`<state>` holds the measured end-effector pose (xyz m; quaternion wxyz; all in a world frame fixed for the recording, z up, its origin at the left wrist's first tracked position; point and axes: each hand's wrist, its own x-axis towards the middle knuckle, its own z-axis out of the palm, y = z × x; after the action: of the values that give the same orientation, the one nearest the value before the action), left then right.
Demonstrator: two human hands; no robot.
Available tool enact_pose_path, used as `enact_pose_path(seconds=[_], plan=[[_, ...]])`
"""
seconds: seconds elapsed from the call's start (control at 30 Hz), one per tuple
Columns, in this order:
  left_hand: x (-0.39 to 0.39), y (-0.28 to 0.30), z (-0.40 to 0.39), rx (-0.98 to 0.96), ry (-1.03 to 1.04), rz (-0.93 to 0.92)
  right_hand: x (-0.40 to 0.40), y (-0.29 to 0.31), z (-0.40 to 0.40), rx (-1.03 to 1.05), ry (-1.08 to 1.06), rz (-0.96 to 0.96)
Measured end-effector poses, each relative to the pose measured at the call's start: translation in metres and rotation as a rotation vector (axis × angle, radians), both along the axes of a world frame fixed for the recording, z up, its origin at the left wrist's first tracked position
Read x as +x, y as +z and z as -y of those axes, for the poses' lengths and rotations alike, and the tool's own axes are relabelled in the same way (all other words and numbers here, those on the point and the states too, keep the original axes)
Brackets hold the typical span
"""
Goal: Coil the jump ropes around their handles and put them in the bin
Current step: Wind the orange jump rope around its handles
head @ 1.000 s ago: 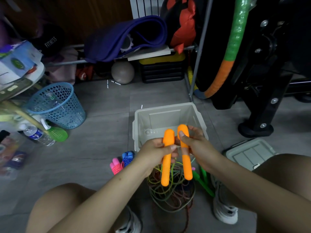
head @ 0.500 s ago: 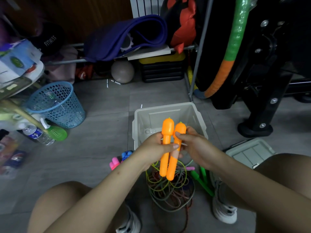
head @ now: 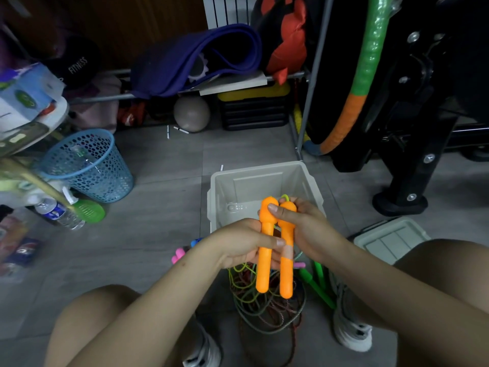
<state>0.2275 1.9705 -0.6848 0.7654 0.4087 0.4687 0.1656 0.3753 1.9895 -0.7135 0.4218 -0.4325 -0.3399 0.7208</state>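
Two orange jump-rope handles (head: 275,271) stand side by side, upright, over the near edge of the grey bin (head: 264,178). My left hand (head: 240,242) grips them at mid-length, thumb across the front. My right hand (head: 301,229) holds their rounded tops, thumb pressing on the two heads. A yellow-green cord loops out above the tops. Below the handles a tangle of ropes (head: 267,311) lies on the floor between my feet. Green handles (head: 317,282) lie to the right of the tangle, pink and blue handles (head: 185,252) to its left.
The bin's grey lid (head: 391,239) lies on the floor at right. A blue mesh basket (head: 87,165), a water bottle (head: 58,213) and a green spray bottle (head: 87,207) stand at left. A black machine base (head: 399,202) and a rack leg (head: 307,115) stand behind the bin.
The two handles, apart a second ago, have been brought together side by side and raised a little. My right hand has shifted up to their tops.
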Motion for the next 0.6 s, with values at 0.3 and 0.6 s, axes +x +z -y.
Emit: enact_pose_path(seconds=[0.3, 0.6], plan=[[0.0020, 0.0026, 0.0013, -0.028, -0.018, -0.010, -0.0030, -0.0001, -0.0009, -0.041, -0.036, 0.027], [0.0102, 0.0059, 0.0069, -0.172, 0.108, 0.142, -0.0018, 0.0051, -0.0059, -0.019, -0.150, 0.022]])
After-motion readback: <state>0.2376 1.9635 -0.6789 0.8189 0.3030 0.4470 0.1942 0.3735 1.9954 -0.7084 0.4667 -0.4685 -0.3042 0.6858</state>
